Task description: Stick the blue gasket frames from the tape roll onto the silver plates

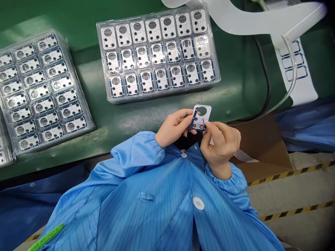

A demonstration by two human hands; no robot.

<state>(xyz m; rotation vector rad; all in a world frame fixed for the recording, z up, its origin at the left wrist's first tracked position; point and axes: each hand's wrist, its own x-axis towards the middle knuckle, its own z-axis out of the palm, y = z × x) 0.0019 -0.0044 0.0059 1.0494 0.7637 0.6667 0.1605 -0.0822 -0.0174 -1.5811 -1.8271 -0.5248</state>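
Note:
Just above my lap, my left hand (176, 125) grips a small silver metal plate (202, 113) by its left edge, thumb on top. The plate has a large round hole, smaller dark-ringed holes and blue edging along its left and lower sides. Closed at the plate's lower right corner are the thumb and fingertips of my right hand (221, 143); whatever they pinch is hidden. Beyond my hands, a clear plastic tray (162, 96) holds rows of similar plates. Most in the nearer rows show blue edges, while those in the far row look plain silver.
Another stack of clear trays (90, 120) with plates stands at the left on the green table (86, 66). To the right, a white backing strip (305, 82) carries blue frame outlines. A black cable (267, 76) and clear tube run nearby. A cardboard box (269, 143) sits below the edge.

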